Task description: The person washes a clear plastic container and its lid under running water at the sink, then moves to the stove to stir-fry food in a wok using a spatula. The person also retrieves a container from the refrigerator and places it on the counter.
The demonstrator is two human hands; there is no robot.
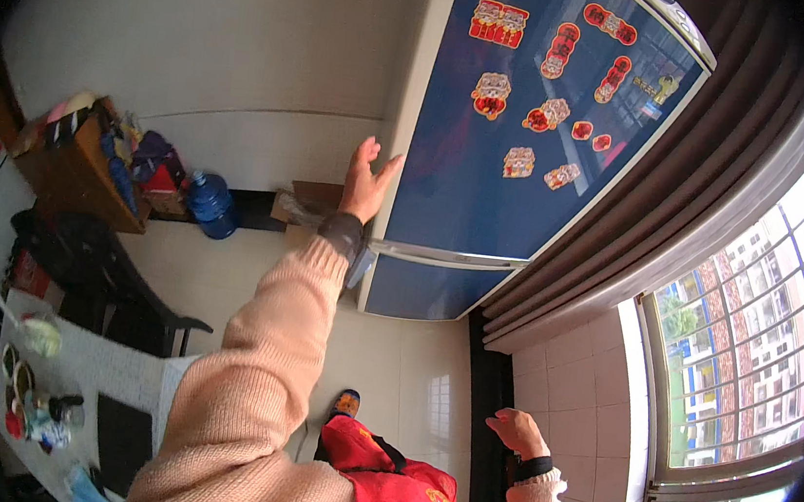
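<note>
In front of me stands a blue refrigerator (pixel 457 193) with a pale frame and two doors, the large upper one dotted with red and gold festive stickers. My left hand (pixel 367 184) is raised at the left edge of its upper door, fingers apart, nothing held. Its fingertips are beside the pale door edge; whether they touch it I cannot tell. My right hand (pixel 520 433) hangs low near the white tiled wall, its fingers loosely bent and nothing seen in them. Dark bands circle both wrists.
A grey table (pixel 137 390) with dishes is at lower left, beside a black chair (pixel 115 280). A blue water jug (pixel 212 205) and a wooden cabinet (pixel 78 163) stand along the far wall. Brown curtains (pixel 622 206) and a barred window (pixel 746 336) are on the right.
</note>
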